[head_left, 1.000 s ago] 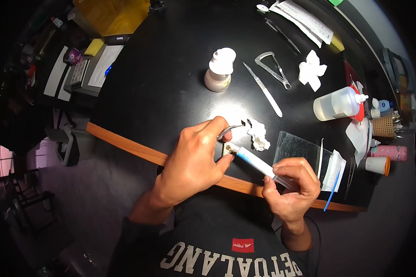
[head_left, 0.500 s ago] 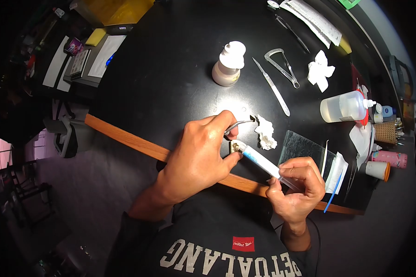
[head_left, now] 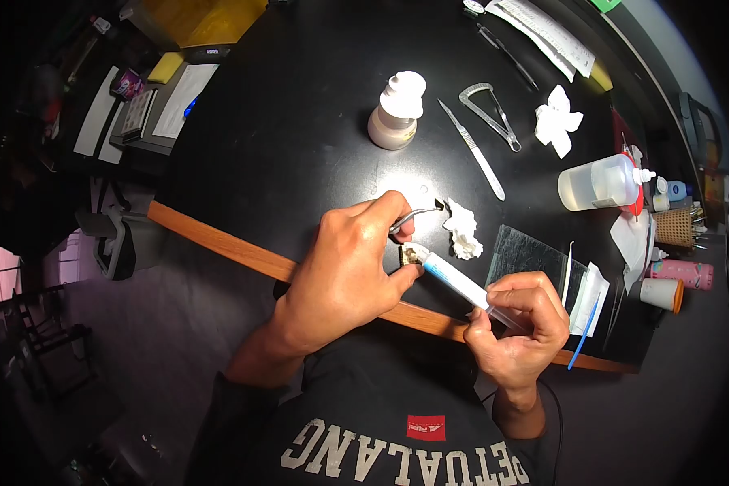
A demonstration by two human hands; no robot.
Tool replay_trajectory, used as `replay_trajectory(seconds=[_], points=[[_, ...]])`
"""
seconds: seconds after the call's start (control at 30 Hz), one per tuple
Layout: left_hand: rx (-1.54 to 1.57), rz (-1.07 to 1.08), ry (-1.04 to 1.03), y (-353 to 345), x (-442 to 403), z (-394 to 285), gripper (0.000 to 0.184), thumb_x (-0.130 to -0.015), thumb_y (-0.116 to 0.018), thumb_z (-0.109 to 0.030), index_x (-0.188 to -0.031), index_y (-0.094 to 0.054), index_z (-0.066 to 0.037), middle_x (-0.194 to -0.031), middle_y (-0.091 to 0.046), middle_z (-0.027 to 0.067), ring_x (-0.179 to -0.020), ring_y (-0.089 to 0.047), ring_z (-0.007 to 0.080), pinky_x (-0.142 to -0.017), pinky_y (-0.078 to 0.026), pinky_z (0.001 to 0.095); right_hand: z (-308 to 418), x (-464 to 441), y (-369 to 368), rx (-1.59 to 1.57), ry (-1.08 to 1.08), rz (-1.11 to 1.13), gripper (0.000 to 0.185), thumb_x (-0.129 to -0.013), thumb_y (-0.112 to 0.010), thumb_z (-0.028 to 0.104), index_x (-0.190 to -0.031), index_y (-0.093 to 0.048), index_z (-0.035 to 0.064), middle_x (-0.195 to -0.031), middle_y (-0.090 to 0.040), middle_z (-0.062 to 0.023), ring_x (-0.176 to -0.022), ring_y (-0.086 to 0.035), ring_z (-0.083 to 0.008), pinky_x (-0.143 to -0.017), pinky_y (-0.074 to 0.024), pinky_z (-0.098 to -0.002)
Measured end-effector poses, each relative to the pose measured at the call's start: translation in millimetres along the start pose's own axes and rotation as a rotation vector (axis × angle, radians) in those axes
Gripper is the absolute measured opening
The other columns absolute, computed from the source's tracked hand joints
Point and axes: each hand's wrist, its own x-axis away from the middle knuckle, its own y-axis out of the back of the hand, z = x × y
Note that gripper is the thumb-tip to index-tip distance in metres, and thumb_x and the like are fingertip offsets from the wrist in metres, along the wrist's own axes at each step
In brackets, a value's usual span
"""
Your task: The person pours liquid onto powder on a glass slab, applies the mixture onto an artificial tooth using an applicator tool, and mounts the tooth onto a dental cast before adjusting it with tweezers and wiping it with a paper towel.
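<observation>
Over the table's front edge, my left hand (head_left: pixel 340 271) is closed, with a thin curved metal tool (head_left: pixel 413 216) held at its fingertips. Between its thumb and fingers sits a small brass-coloured and whitish piece (head_left: pixel 410 255), mostly hidden. My right hand (head_left: pixel 525 324) grips a white syringe with a blue label (head_left: pixel 459 286), its fingers around the rear of the barrel. The syringe's front end points up-left and meets the small piece; whether it touches is too small to tell. A crumpled white tissue (head_left: pixel 462 231) lies just beyond the tool's tip.
Beyond my hands stand a capped bottle (head_left: pixel 395 113), a scalpel (head_left: pixel 473 151) and a metal caliper (head_left: pixel 492 117). Rightward are a glass slab (head_left: pixel 520 255), a bottle of clear liquid (head_left: pixel 599 185), a blue stick (head_left: pixel 582 336) and a paper cup (head_left: pixel 658 293). A wooden edge (head_left: pixel 219 237) borders the table.
The view has shifted slightly, so the table items sit a little further left and up. Both hands keep the same hold, with the syringe still against or near the small piece.
</observation>
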Motion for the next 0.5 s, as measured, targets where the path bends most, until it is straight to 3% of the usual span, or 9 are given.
replay_trajectory(seconds=[0.5], points=[[-0.014,-0.012,-0.003,-1.7,0.8,0.8,0.038,-0.072,-0.092,0.002,-0.098,-0.064,0.0,-0.09,-0.07,0.0057,-0.055,-0.048,0.0038,-0.048,-0.037,0.0259,7.5,-2.2,-0.4,0.031,0.001,0.0,0.023,-0.065,-0.079,-0.011,-0.085,-0.068,-0.0037,-0.092,-0.069,-0.0127,-0.076,-0.074,-0.0152,-0.064,-0.0637,-0.0256]])
